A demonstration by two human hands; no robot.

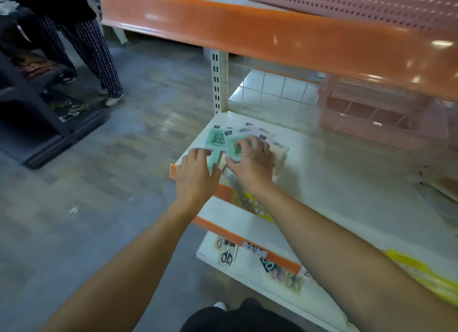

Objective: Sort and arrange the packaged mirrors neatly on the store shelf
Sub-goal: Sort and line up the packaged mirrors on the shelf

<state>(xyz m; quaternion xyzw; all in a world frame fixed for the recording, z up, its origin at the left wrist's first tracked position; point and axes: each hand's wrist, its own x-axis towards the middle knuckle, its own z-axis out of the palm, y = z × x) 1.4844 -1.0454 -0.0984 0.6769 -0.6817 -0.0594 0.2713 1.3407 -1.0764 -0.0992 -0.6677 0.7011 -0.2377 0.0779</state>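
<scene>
Several packaged mirrors (216, 136), green and white cards in clear sleeves, lie fanned out at the left end of the cream store shelf (334, 173). My left hand (195, 173) rests with curled fingers on the near-left edge of the pile. My right hand (252, 160) lies over the middle of the pile, fingers bent onto a green package (235, 147). The packages under both hands are partly hidden.
An orange-edged shelf (247, 31) hangs overhead with a pink perforated basket (359, 7) on it. A pink crate (376, 113) stands at the back right. Packaged scissors (226, 255) lie on the lower shelf. A person in checked trousers (99, 56) stands in the aisle at left.
</scene>
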